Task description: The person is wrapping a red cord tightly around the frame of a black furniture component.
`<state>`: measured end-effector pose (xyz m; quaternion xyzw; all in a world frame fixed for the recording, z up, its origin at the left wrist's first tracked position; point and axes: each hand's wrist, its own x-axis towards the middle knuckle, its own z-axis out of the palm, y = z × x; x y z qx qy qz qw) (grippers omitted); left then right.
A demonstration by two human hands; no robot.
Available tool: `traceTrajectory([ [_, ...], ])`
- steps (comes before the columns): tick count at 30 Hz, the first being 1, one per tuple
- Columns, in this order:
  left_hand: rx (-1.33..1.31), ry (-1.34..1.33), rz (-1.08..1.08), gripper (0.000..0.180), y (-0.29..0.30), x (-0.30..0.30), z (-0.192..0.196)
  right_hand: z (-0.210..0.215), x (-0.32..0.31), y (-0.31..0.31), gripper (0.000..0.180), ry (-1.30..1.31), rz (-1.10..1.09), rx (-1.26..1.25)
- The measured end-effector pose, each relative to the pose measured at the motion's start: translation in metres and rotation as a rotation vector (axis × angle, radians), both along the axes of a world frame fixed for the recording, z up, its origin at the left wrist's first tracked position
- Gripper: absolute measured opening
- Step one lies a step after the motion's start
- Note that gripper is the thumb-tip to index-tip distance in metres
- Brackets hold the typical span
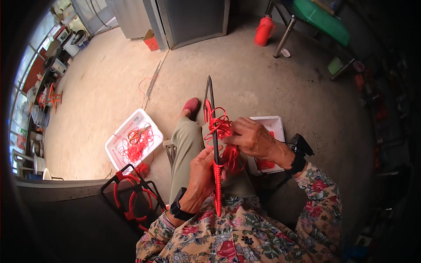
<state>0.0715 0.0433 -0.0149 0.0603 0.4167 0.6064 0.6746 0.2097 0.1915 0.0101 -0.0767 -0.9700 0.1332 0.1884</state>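
A flat black frame [215, 144] stands edge-on in front of me, its pointed end away from me. Red cord [218, 193] is wound closely along its near lower edge. My left hand [201, 175] grips the frame at its left side, fingers closed around the bar. On the right side, my right hand [256, 138] pinches the red cord, fingers closed. A loose tangle of red cord [221, 126] hangs at the frame between the hands, with more strands below the right hand. The fingertips partly hide where cord and frame meet.
A white tray [115, 142] to the left holds red cord scraps and scissors [138, 135]. Another white tray [282, 127] lies beyond my right hand. Black frames with red rings [131, 193] rest at lower left. A red thermos [264, 30] stands near a metal-legged table.
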Motion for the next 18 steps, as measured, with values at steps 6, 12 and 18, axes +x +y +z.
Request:
traceTrajectory([
  [6,0.265,-0.364,-0.076,0.025,-0.009,-0.008,-0.020,0.074,0.055,0.001,0.037,0.560,-0.185,-1.242],
  [12,0.338,-0.494,-0.189,0.022,0.000,-0.017,-0.024,0.149,0.162,-0.034,0.020,1.079,0.606,-1.648],
  [18,0.441,-0.484,-0.175,0.027,0.000,-0.020,-0.027,0.035,0.401,-0.034,0.011,1.238,-0.844,-1.117],
])
